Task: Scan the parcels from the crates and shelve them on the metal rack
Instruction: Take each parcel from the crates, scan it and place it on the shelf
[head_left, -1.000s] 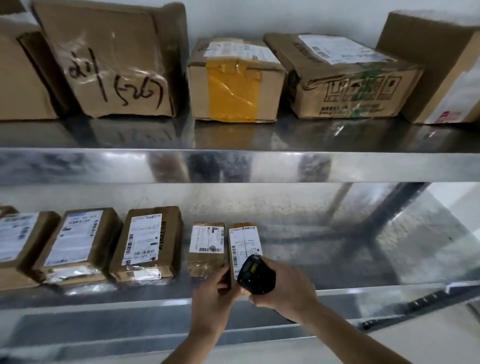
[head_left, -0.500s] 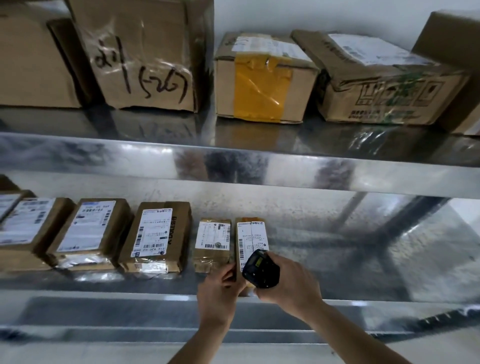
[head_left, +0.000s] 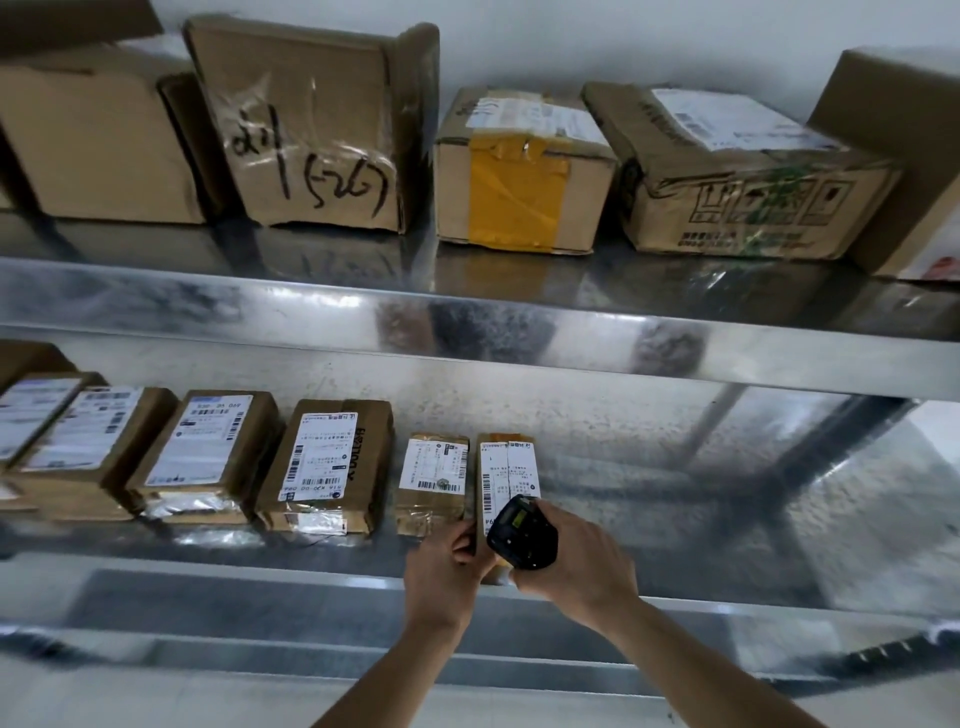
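Note:
A narrow brown parcel with a white label lies on the lower shelf of the metal rack, at the right end of a row of small parcels. My left hand grips its near left corner. My right hand holds a black scanner over the parcel's near end, screen up. Another small labelled parcel lies just to its left.
Several more labelled parcels line the lower shelf to the left. Large cardboard boxes stand along the upper shelf against the wall. The lower shelf's bare metal stretches to the right of the parcel.
Both hands with the narrow parcel and scanner have stayed in place on the lower shelf; my view has shifted, with the shelves drifting right in the frame.

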